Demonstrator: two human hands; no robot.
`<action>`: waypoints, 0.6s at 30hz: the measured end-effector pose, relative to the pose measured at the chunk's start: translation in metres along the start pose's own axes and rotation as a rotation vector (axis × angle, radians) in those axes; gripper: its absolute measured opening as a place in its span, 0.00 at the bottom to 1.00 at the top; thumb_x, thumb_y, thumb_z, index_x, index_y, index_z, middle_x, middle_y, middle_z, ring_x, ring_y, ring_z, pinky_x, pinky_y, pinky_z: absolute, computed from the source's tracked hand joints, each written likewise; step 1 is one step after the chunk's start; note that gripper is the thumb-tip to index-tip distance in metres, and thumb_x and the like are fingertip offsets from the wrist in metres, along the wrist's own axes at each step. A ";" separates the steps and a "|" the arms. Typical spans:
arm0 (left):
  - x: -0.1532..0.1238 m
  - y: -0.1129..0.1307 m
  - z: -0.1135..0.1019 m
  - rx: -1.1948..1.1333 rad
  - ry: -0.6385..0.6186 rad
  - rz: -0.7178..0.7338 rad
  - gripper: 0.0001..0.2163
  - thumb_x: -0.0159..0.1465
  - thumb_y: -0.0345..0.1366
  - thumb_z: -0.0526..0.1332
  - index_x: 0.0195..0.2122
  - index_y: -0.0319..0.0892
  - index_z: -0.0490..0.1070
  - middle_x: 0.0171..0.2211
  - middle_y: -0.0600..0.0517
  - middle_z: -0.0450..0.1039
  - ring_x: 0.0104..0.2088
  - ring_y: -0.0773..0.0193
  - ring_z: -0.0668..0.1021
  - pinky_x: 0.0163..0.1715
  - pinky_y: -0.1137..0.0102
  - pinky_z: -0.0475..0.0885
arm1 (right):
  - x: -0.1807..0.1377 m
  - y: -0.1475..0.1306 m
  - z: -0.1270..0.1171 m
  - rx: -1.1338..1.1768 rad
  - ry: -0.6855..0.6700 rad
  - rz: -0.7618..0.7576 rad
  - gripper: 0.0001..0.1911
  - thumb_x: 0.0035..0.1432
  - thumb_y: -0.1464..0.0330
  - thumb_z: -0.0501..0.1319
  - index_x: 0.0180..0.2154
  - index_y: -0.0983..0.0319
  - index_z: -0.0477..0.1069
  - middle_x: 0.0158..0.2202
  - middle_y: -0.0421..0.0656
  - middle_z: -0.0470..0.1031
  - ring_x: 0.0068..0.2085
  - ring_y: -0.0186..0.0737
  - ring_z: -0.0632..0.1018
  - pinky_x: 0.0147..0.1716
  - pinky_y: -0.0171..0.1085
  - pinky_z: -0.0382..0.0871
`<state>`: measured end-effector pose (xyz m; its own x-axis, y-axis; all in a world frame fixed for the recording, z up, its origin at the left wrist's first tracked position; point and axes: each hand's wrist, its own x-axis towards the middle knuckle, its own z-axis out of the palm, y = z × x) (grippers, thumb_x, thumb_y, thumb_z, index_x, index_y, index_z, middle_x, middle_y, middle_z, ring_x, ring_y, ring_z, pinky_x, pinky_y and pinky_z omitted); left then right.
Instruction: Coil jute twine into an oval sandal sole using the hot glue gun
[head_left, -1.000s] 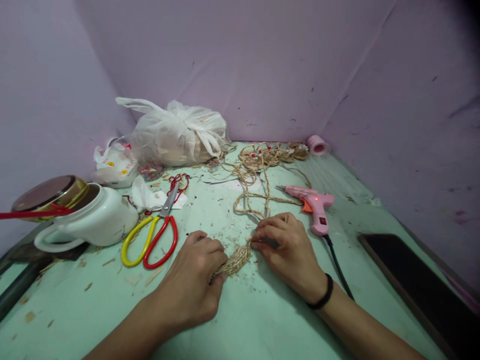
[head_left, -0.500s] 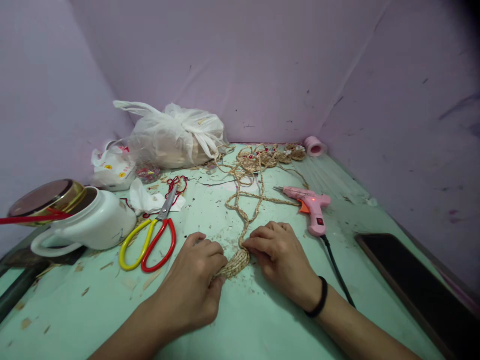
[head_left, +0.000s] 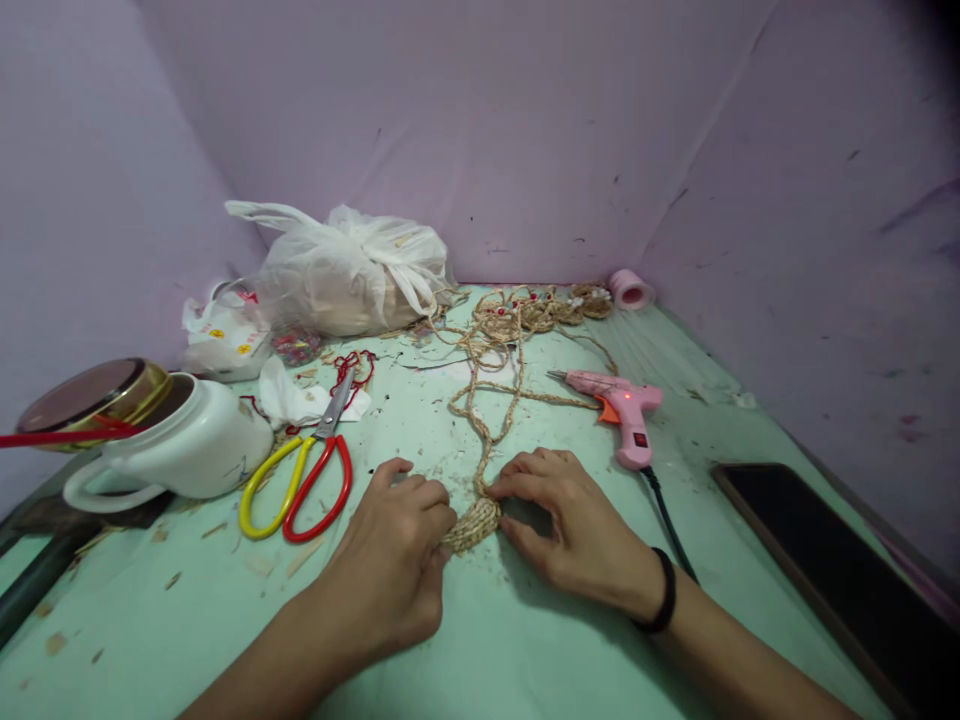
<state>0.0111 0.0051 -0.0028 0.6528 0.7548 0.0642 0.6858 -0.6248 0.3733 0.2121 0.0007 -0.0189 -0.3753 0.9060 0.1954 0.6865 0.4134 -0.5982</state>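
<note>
A coiled piece of braided straw cord (head_left: pixel 474 527) lies on the pale green table between my hands. My left hand (head_left: pixel 401 560) is closed around its left end, with the fingertips partly hidden from view. At the coil's right edge is my right hand (head_left: pixel 559 515), its thumb and index finger touching the cord, spaced apart from each other. From the coil's top the braided cord (head_left: pixel 487 450) runs away from me, loops and crosses itself. A pink hot glue gun (head_left: pixel 630 412) rests to the right, beyond my right hand. Scissors (head_left: pixel 315 470) with yellow and red handles lie to the left.
A white mug (head_left: pixel 210 440) and a gold-rimmed round container (head_left: pixel 97 400) stand at left. Behind are a knotted white plastic bag (head_left: pixel 360 270) and beaded straw pieces (head_left: pixel 525 312). A dark phone (head_left: pixel 825 580) lies at right, near the glue gun's cable (head_left: pixel 670 525).
My right wrist has shifted slightly right and my right thumb and index finger have spread further apart at the coil. My left hand stays nearly in place.
</note>
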 end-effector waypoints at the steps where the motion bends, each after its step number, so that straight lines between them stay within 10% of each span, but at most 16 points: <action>1: 0.000 0.000 0.000 0.011 -0.003 0.004 0.09 0.53 0.25 0.55 0.31 0.41 0.73 0.30 0.49 0.71 0.34 0.58 0.73 0.51 0.51 0.57 | 0.000 0.001 0.000 -0.002 -0.007 0.001 0.12 0.48 0.74 0.60 0.37 0.61 0.74 0.35 0.43 0.76 0.39 0.45 0.73 0.41 0.47 0.60; 18: 0.003 0.006 -0.002 0.002 -0.011 0.040 0.09 0.53 0.28 0.57 0.34 0.43 0.73 0.33 0.50 0.70 0.36 0.60 0.71 0.46 0.58 0.61 | -0.007 -0.009 -0.003 -0.156 -0.029 0.097 0.06 0.46 0.69 0.64 0.31 0.61 0.73 0.31 0.43 0.76 0.35 0.45 0.73 0.36 0.42 0.60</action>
<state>0.0162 0.0037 0.0009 0.6833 0.7269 0.0686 0.6598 -0.6550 0.3683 0.2106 -0.0090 -0.0124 -0.3185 0.9404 0.1188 0.8079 0.3349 -0.4850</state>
